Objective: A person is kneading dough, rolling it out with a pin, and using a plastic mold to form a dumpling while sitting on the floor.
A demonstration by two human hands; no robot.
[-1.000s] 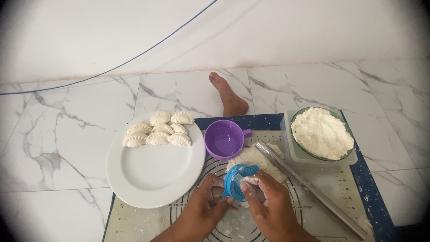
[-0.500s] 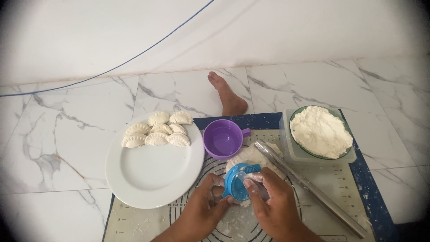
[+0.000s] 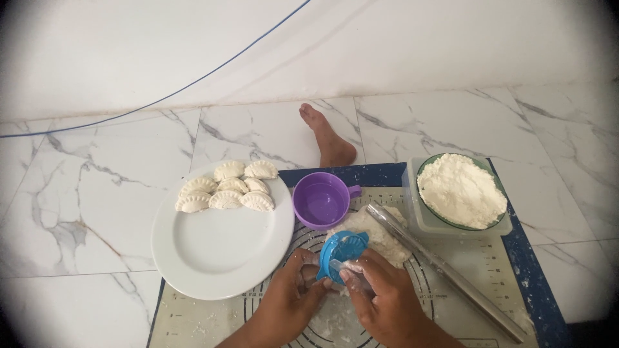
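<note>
Both hands, left hand [image 3: 293, 293] and right hand [image 3: 380, 299], are gripping a blue dumpling press [image 3: 340, 253]; it is tilting open. The white plate [image 3: 213, 258] is sitting just left of the press.

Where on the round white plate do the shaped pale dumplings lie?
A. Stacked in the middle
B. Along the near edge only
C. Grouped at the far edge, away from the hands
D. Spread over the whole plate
C: the shaped pale dumplings sit grouped at the far rim of the round white plate, whose near part is bare.
</note>
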